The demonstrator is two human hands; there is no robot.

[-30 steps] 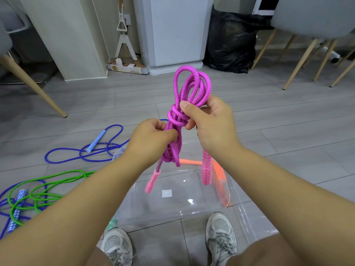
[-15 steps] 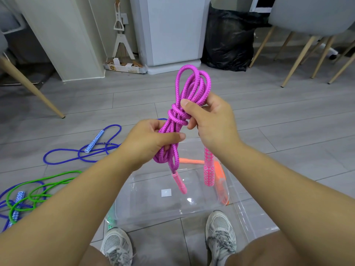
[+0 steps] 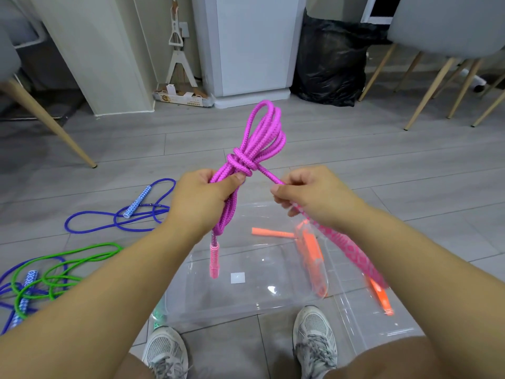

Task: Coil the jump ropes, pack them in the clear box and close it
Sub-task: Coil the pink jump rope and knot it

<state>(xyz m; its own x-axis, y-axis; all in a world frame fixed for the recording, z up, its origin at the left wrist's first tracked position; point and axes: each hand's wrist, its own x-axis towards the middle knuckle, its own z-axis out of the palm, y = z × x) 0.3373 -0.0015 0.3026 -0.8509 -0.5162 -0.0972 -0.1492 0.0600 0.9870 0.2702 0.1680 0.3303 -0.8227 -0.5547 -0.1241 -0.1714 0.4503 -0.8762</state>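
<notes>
A pink jump rope [image 3: 259,143] is coiled into a bundle with a wrap knotted round its middle, held up over the clear box [image 3: 246,305]. My left hand [image 3: 202,203] grips the bundle just below the wrap; one pink handle [image 3: 214,261] dangles beneath it. My right hand [image 3: 314,195] pinches the free strand coming out of the wrap, pulled out to the right, and the other pink handle [image 3: 352,253] slants down past my wrist. The box is open on the floor, with its clear lid [image 3: 377,321] lying to the right.
A blue rope [image 3: 120,214] and a green rope [image 3: 54,272] tangled with another blue one lie loose on the floor at left. Orange handles [image 3: 308,247] show at the box's right side. My shoes [image 3: 314,337] stand by the box's near edge. Chair legs, a black bag and cabinets stand behind.
My right hand has let go of the top of the bundle, moved right and down, and drawn the free strand sideways. The wrap looks tighter. My left hand has kept its grip.
</notes>
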